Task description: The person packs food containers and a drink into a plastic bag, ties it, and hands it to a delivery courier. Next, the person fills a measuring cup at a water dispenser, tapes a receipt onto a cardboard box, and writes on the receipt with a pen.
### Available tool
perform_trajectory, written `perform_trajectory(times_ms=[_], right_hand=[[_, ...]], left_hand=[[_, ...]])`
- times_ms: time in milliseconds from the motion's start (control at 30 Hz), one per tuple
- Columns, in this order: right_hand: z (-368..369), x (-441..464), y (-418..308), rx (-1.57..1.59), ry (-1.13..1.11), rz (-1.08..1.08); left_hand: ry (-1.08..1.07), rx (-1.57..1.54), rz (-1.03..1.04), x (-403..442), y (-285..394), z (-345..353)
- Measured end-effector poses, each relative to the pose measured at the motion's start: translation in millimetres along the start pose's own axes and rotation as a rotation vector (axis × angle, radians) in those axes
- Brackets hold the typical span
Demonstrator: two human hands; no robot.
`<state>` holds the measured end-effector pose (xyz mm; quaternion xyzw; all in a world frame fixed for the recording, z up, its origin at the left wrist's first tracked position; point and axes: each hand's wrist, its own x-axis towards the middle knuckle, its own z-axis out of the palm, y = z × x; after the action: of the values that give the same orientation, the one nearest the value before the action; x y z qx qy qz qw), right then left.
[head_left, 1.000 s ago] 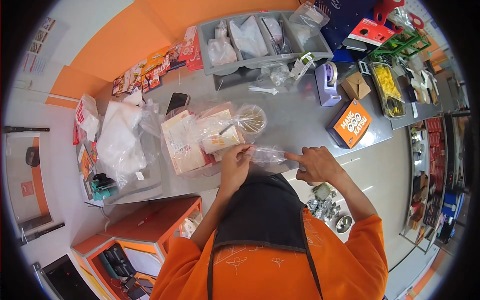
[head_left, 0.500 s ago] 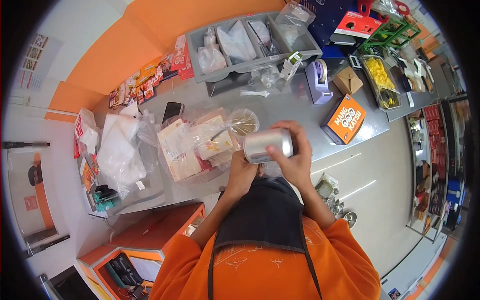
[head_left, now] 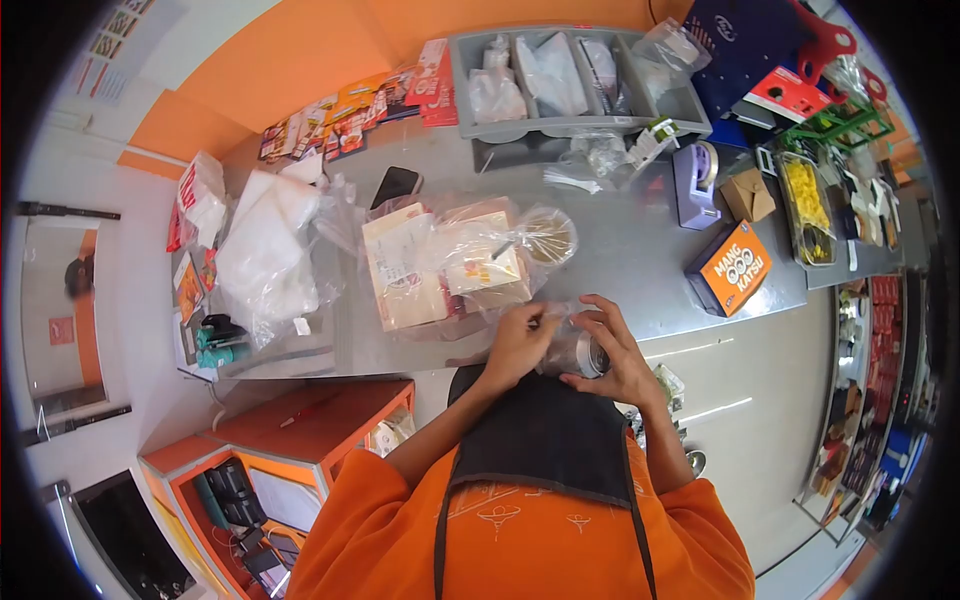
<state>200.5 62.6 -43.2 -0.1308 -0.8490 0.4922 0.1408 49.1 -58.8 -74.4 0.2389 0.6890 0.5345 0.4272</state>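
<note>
Metal can (head_left: 591, 355), one. Phone (head_left: 397, 186), one. Gray organizer (head_left: 560, 127), one, with four compartments. Purple tape dispenser (head_left: 695, 192), one. Brown carton (head_left: 749, 195), one. Orange printed box (head_left: 738, 268), one. Container of yellow food (head_left: 807, 205), one.

"Was it bright?"
"Bright and fairly even, with a dark, soft shadow beneath the grey tray (head_left: 600, 124)."
"Any glare?"
"A white patch shone on the counter (head_left: 620, 260) beside the orange box (head_left: 729, 268), pale streaks crossed the floor (head_left: 745, 460), and the can (head_left: 593, 355) gleamed faintly."
"And sharpness?"
"Good enough mid-frame, though small print blurred. The wide lens bowed straight lines, and black swallowed the corners."
</note>
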Motion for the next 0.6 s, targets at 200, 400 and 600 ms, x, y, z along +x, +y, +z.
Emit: perform_trajectory(times_ms=[200,400,600], right_hand=[[24,0,12,0.128,0.088,0.144],[28,-6,29,0.505,0.333,0.388],[19,1,23,0.528,0.467,0.392]], left_hand=[[-0.235,0.146,0.125,4,22,-9],[-0.229,0.101,0.231,8,22,-22],[-0.146,0.05,0.229,17,-7,-15]])
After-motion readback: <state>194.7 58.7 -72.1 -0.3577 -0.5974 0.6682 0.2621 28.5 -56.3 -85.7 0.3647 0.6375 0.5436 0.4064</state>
